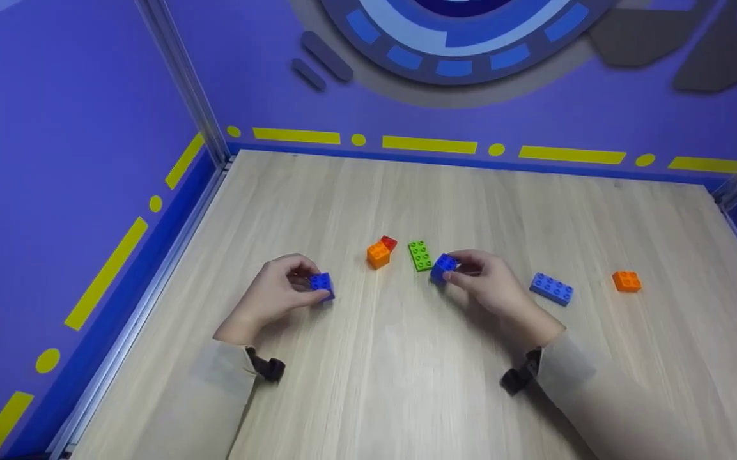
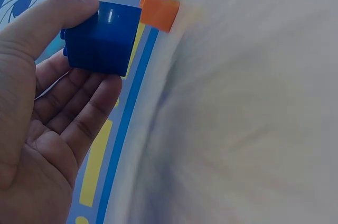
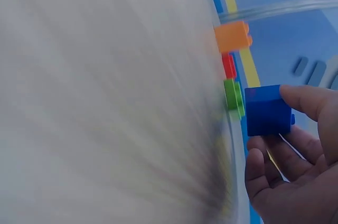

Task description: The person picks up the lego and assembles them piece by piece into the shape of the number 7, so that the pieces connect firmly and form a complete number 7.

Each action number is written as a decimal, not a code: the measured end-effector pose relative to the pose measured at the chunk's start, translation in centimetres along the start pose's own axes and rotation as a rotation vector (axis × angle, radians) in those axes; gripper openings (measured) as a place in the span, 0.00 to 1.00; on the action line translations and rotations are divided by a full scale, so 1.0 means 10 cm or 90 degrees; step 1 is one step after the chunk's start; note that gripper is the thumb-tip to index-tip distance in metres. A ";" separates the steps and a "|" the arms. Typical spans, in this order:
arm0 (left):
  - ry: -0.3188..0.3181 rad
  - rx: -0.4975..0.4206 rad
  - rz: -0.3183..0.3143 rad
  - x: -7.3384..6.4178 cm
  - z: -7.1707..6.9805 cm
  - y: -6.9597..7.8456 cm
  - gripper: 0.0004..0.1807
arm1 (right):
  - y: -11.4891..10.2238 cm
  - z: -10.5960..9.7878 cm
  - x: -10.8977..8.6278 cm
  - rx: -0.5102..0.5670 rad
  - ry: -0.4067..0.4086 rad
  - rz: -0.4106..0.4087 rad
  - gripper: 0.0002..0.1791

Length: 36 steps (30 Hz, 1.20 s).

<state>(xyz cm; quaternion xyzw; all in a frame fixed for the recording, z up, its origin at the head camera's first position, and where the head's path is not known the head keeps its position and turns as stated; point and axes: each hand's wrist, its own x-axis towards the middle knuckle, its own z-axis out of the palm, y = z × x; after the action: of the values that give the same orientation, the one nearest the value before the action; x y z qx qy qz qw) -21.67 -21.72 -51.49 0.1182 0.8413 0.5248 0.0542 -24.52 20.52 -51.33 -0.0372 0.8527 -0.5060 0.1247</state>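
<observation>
My left hand (image 1: 280, 283) pinches a dark blue toy brick (image 1: 321, 285) between thumb and fingers, its studs facing up in the head view. In the left wrist view the smooth side of that blue brick (image 2: 103, 39) shows, with the thumb across its top edge. My right hand (image 1: 484, 279) pinches a second dark blue brick (image 1: 443, 267), seen also as a blue block (image 3: 268, 110) in the right wrist view. Just beyond this second brick lies a flat green brick (image 1: 420, 255). Between the hands, farther back, an orange brick (image 1: 378, 255) stands against a small red brick (image 1: 389, 243).
Right of the right hand lie a longer lighter-blue brick (image 1: 551, 289) and another orange brick (image 1: 627, 281). All rest on a wooden tabletop (image 1: 381, 383). A purple wall (image 1: 406, 118) with yellow dashes borders the table's back, another its left side.
</observation>
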 end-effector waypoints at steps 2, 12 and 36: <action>-0.007 -0.007 0.009 0.03 0.05 0.05 0.18 | 0.00 0.01 -0.07 -0.007 -0.009 -0.011 0.29; -0.048 0.013 0.089 0.17 0.38 0.45 0.17 | 0.07 0.04 -0.33 -0.060 -0.072 -0.069 0.25; -0.118 -0.016 0.200 0.33 1.24 1.17 0.16 | 0.27 -0.07 -0.58 -0.092 -0.169 -0.191 0.19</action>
<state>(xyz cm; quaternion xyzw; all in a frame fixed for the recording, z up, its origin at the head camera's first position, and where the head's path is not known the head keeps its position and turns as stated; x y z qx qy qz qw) -20.54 -5.17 -46.38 0.2953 0.7974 0.5239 0.0501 -18.92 23.55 -52.37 -0.2389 0.8478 -0.4471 0.1558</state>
